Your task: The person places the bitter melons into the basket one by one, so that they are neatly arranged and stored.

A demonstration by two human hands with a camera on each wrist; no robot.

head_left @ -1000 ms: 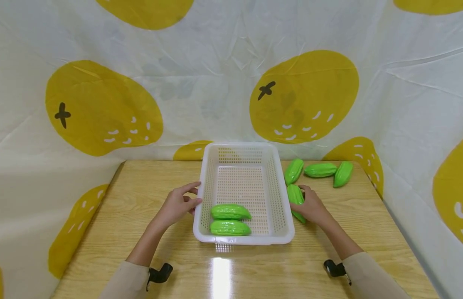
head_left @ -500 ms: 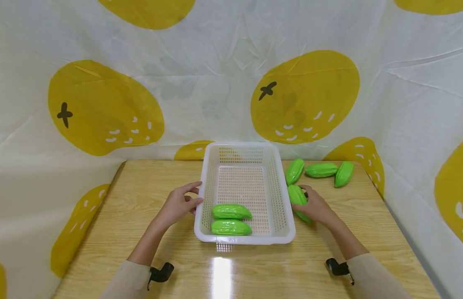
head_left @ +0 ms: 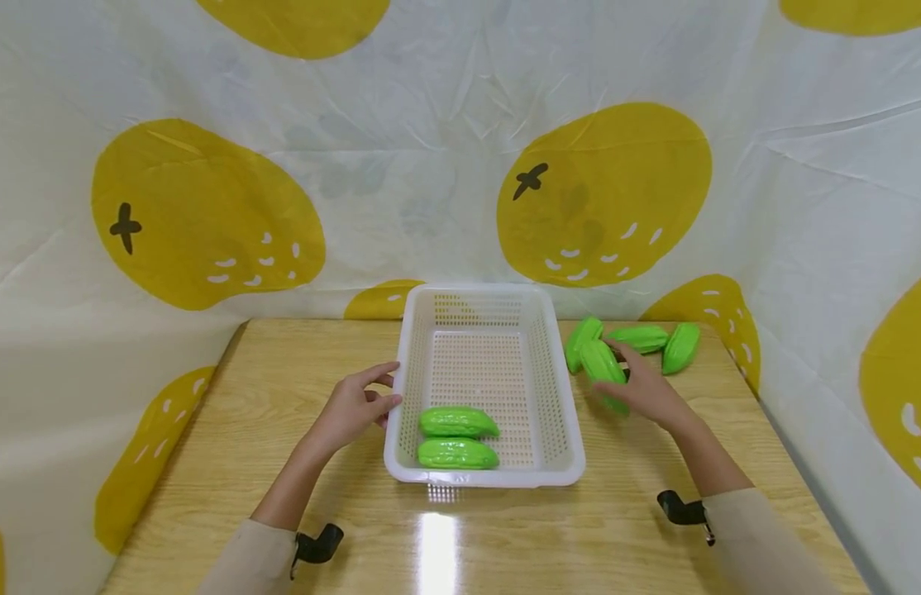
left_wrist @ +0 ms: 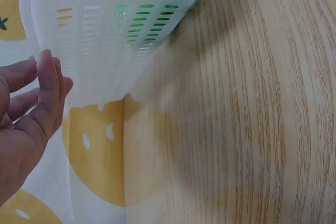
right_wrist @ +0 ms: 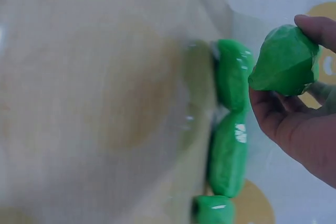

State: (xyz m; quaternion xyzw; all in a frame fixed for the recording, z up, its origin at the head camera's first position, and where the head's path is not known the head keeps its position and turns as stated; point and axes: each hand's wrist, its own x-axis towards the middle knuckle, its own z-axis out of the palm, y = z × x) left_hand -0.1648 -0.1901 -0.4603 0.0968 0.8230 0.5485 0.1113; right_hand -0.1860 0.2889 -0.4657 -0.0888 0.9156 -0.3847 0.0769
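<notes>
Currently, the right hand (head_left: 645, 392) is gripping a ridged green gourd (head_left: 601, 362) between thumb and fingers; the left hand (head_left: 352, 408), relaxed, is touching the white basket (head_left: 483, 478).

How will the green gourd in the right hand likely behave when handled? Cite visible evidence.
The green gourd seems stiff: it shows no visible sag or dent where the right hand holds it. It may be slippery, since the similar gourds in the basket look glossy. Pushed, it would probably roll sideways, being long and rounded.
</notes>
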